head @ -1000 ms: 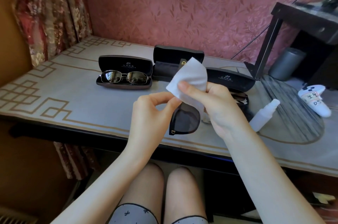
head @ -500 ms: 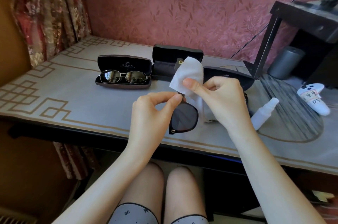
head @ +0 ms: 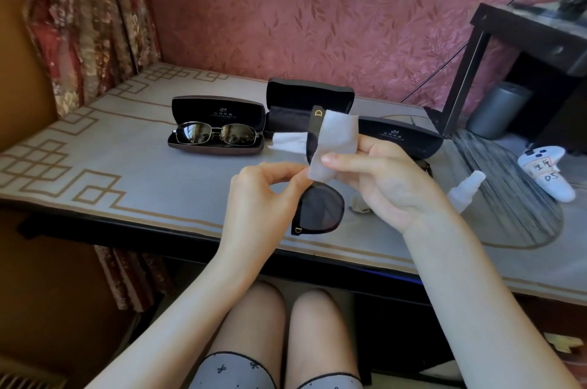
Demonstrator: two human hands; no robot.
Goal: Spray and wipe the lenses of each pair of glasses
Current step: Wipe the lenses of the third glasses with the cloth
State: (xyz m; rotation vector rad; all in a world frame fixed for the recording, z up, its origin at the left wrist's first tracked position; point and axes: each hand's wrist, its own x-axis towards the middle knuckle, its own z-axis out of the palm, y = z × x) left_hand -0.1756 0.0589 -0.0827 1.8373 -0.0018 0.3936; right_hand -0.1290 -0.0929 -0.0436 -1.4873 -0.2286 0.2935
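Above the near edge of the table (head: pixel 127 172), about midway along it: black sunglasses (head: pixel 320 209) held in the air on end, one dark lens low and bare, the other high and wrapped in a white cloth (head: pixel 336 141). Gripped at the frame between the lenses by the left hand (head: pixel 263 198), thumb and forefinger pinched together, remaining fingers curled. Pinched through the cloth by the right hand (head: pixel 381 185), thumb flat on the near face of the upper lens, fingers curled behind it. Toward the far edge, left of middle: metal-framed sunglasses (head: pixel 216 134) lying in an open case (head: pixel 219 110), lid upright. Just right of that, a second open case (head: pixel 309 96), black; contents impossible to tell. Further right, partly hidden behind the right hand, a third case (head: pixel 400 136). Toward the right edge, a white spray bottle (head: pixel 465 187) lying on the table, apart from both hands, with a white controller (head: pixel 549 172) beyond it.
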